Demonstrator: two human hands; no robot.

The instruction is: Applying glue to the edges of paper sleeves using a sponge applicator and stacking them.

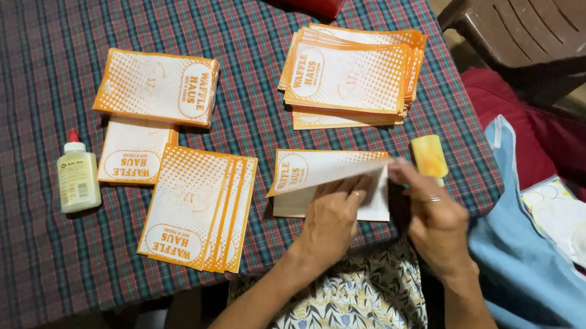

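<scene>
While a plaid cloth covers the counter (24,236), a thick pile of orange-and-white paper bags (349,76) sits at its far side, a fanned set (195,209) lies to the left, and a brown chair (538,30) stands off to the right. Near the front edge lies one paper bag (326,180). Her left hand (330,217) presses flat on it, grip wide. Her right hand (435,217) pinches the bag's lifted flap. Just beyond is a yellow sponge (429,156); a glue bottle (77,175) stands far left.

- Flat paper bags (348,75): white, orange dotted borders
- Woven tablecloth (23,250): dark red-green-blue plaid
- Plastic glue bottle (78,176): pale yellowish, red tip
- Small oblong sponge (430,156): yellow
- Cotton garment (338,316): cream, blue-yellow leaf print
- Crumpled cloth (531,267): light blue
</scene>
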